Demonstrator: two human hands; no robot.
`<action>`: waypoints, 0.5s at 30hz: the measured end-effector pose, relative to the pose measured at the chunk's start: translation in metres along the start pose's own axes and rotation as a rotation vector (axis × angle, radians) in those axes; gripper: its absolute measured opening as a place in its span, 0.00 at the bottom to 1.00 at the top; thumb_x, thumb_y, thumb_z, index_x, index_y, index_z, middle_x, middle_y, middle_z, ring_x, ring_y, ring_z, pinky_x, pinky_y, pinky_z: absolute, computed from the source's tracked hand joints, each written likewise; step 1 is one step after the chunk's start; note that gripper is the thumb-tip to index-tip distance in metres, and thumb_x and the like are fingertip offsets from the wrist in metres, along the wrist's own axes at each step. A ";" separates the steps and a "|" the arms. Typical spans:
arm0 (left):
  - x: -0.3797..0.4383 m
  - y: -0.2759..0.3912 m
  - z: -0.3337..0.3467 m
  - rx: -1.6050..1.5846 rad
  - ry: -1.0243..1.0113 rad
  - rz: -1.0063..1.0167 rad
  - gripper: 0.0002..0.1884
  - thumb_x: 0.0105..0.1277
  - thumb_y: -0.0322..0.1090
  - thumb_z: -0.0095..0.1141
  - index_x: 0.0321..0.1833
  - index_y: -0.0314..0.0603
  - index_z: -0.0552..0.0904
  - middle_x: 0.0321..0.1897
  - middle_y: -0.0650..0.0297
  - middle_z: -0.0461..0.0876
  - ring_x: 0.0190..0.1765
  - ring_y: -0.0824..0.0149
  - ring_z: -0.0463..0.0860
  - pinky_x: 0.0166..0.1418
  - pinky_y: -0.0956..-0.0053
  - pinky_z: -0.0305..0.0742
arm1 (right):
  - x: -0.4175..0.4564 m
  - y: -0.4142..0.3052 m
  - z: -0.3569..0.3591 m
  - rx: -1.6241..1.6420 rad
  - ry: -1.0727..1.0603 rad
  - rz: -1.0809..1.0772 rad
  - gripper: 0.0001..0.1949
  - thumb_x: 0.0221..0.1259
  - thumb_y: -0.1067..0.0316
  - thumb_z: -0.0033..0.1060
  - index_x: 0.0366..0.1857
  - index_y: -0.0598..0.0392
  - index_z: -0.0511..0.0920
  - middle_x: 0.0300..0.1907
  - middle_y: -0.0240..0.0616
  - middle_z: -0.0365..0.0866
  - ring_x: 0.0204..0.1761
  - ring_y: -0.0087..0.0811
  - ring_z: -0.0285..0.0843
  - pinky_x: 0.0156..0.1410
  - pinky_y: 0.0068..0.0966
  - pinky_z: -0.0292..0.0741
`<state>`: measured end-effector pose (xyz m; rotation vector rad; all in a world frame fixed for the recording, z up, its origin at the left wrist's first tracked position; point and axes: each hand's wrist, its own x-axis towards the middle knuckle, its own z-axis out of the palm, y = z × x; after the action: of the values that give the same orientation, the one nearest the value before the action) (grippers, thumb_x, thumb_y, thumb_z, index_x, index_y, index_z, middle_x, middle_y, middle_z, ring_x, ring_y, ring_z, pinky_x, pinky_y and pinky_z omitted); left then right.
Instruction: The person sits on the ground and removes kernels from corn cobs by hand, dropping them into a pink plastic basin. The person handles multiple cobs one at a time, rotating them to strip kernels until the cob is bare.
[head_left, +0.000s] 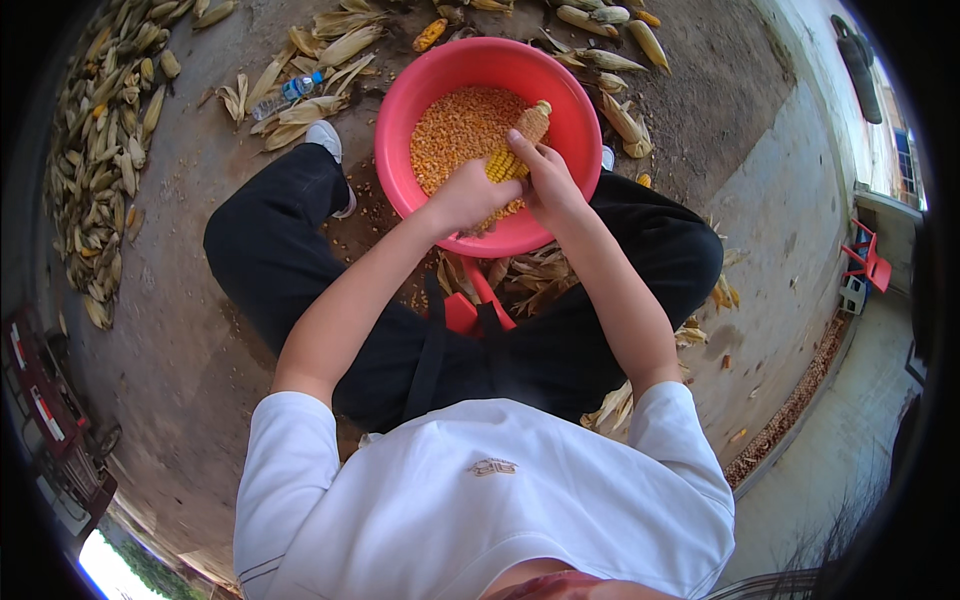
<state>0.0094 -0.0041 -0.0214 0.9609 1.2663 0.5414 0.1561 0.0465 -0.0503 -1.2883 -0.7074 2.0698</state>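
Both my hands grip one ear of corn (505, 164) above a round pink plastic basin (394, 169). The ear tilts up to the right; its upper end is bare cob and its lower part still bears yellow kernels. My left hand (472, 196) is closed round the lower part, from the left. My right hand (551, 180) holds it from the right, its thumb lying along the cob. Loose orange kernels (457, 127) cover the basin's bottom. The basin stands on the ground between my bent legs, and my fingers' undersides are partly hidden.
A big heap of husked-over corn ears (112, 157) lies at the left. Dry husks (349, 45) and a plastic bottle (300, 86) lie beyond my left foot. More ears (622, 124) are at the basin's right. A red chair (870, 259) stands far right, a dark red vehicle (52, 405) far left.
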 end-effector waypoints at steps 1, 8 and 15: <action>-0.002 0.002 0.004 0.136 0.025 0.025 0.19 0.69 0.44 0.61 0.52 0.34 0.80 0.34 0.62 0.84 0.28 0.69 0.83 0.30 0.71 0.78 | -0.001 0.000 0.003 -0.016 0.043 0.001 0.24 0.72 0.53 0.65 0.60 0.59 0.74 0.49 0.37 0.82 0.49 0.28 0.81 0.54 0.28 0.79; 0.002 0.002 -0.013 -0.303 -0.044 0.106 0.22 0.70 0.44 0.63 0.57 0.34 0.78 0.35 0.62 0.83 0.29 0.73 0.82 0.28 0.75 0.76 | -0.010 -0.023 -0.004 0.311 -0.150 0.128 0.24 0.75 0.52 0.59 0.63 0.60 0.72 0.50 0.38 0.82 0.49 0.30 0.82 0.57 0.29 0.79; 0.000 -0.004 -0.010 -0.232 -0.066 0.033 0.18 0.70 0.40 0.62 0.56 0.36 0.78 0.35 0.63 0.82 0.30 0.72 0.82 0.27 0.75 0.76 | -0.001 -0.003 -0.009 -0.002 -0.052 -0.009 0.27 0.72 0.52 0.64 0.64 0.61 0.72 0.55 0.39 0.80 0.54 0.26 0.79 0.55 0.28 0.78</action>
<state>-0.0003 -0.0029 -0.0250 0.7992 1.1037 0.6619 0.1655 0.0494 -0.0512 -1.2342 -0.7370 2.1022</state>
